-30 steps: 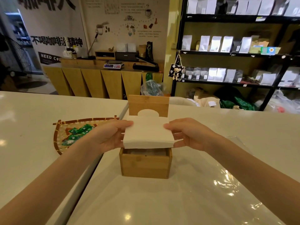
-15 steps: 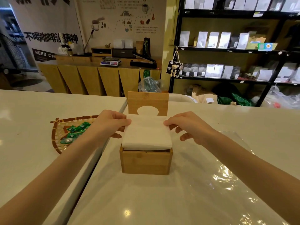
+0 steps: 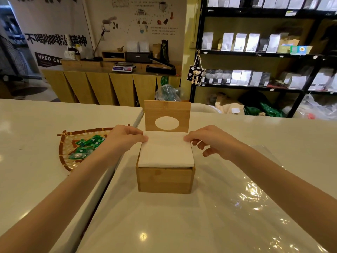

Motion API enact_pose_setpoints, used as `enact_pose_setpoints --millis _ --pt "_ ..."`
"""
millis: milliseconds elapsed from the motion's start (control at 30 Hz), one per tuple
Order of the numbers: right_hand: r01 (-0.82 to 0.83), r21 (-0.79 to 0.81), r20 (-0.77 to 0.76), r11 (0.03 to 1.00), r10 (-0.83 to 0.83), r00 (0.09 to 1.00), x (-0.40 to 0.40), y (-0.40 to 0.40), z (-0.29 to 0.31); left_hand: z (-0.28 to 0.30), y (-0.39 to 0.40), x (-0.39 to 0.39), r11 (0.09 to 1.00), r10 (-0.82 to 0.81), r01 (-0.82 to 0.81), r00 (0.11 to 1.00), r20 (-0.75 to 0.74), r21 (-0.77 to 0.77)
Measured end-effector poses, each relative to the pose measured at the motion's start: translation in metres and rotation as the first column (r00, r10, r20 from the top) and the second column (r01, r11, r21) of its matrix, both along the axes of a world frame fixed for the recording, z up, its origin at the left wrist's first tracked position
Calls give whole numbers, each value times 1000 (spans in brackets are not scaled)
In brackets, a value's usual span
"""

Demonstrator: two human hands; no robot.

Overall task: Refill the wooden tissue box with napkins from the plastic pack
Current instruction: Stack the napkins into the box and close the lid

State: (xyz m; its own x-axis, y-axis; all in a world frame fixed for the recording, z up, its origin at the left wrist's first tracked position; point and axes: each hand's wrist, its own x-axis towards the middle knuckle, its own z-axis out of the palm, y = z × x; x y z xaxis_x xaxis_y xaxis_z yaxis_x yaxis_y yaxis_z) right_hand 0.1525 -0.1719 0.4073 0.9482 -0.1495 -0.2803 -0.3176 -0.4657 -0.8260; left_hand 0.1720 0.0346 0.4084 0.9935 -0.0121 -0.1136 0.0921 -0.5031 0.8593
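Black shelving (image 3: 255, 53) right; wooden counter (image 3: 109, 84); wall poster (image 3: 52, 33).

The napkins (image 3: 166, 150) between the two grips are plain white, sitting in a honey-brown wooden tissue box (image 3: 165, 179) with visible grain. Its lid (image 3: 167, 115) behind the grips matches (the oval cutout shows pale). Left of the left grip, a tan woven tray (image 3: 67, 152) with dark brown strips holds bright green wrapped sweets (image 3: 87, 147). The surface (image 3: 164, 225) is glossy cream.

coffee shop interior: black shelving (image 3: 255, 53) stocked with sealed coffee bags (image 3: 240, 42), a wooden back counter (image 3: 109, 84) bearing a weighing scale (image 3: 124, 68), and a coffee-themed wall poster (image 3: 142, 17).
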Motion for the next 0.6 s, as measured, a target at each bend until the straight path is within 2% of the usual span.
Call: enact_pose_setpoints --millis 100,233,400,600 --pt "-10 -28 31 1000 11 999 -1 0 2 0 0 1 1000 4 -4 1000 6 20" --pt "-92 -187 152 978 121 981 -5 2 4 -2 1 3 998 -12 10 999 42 65" --pt "-99 -402 226 910 203 953 -5 8 6 -5 1 9 966 -81 51 991 110 254" --pt "-102 -585 234 804 288 928 -7 16 5 -11 -1 12 869 -195 65 956 218 490"
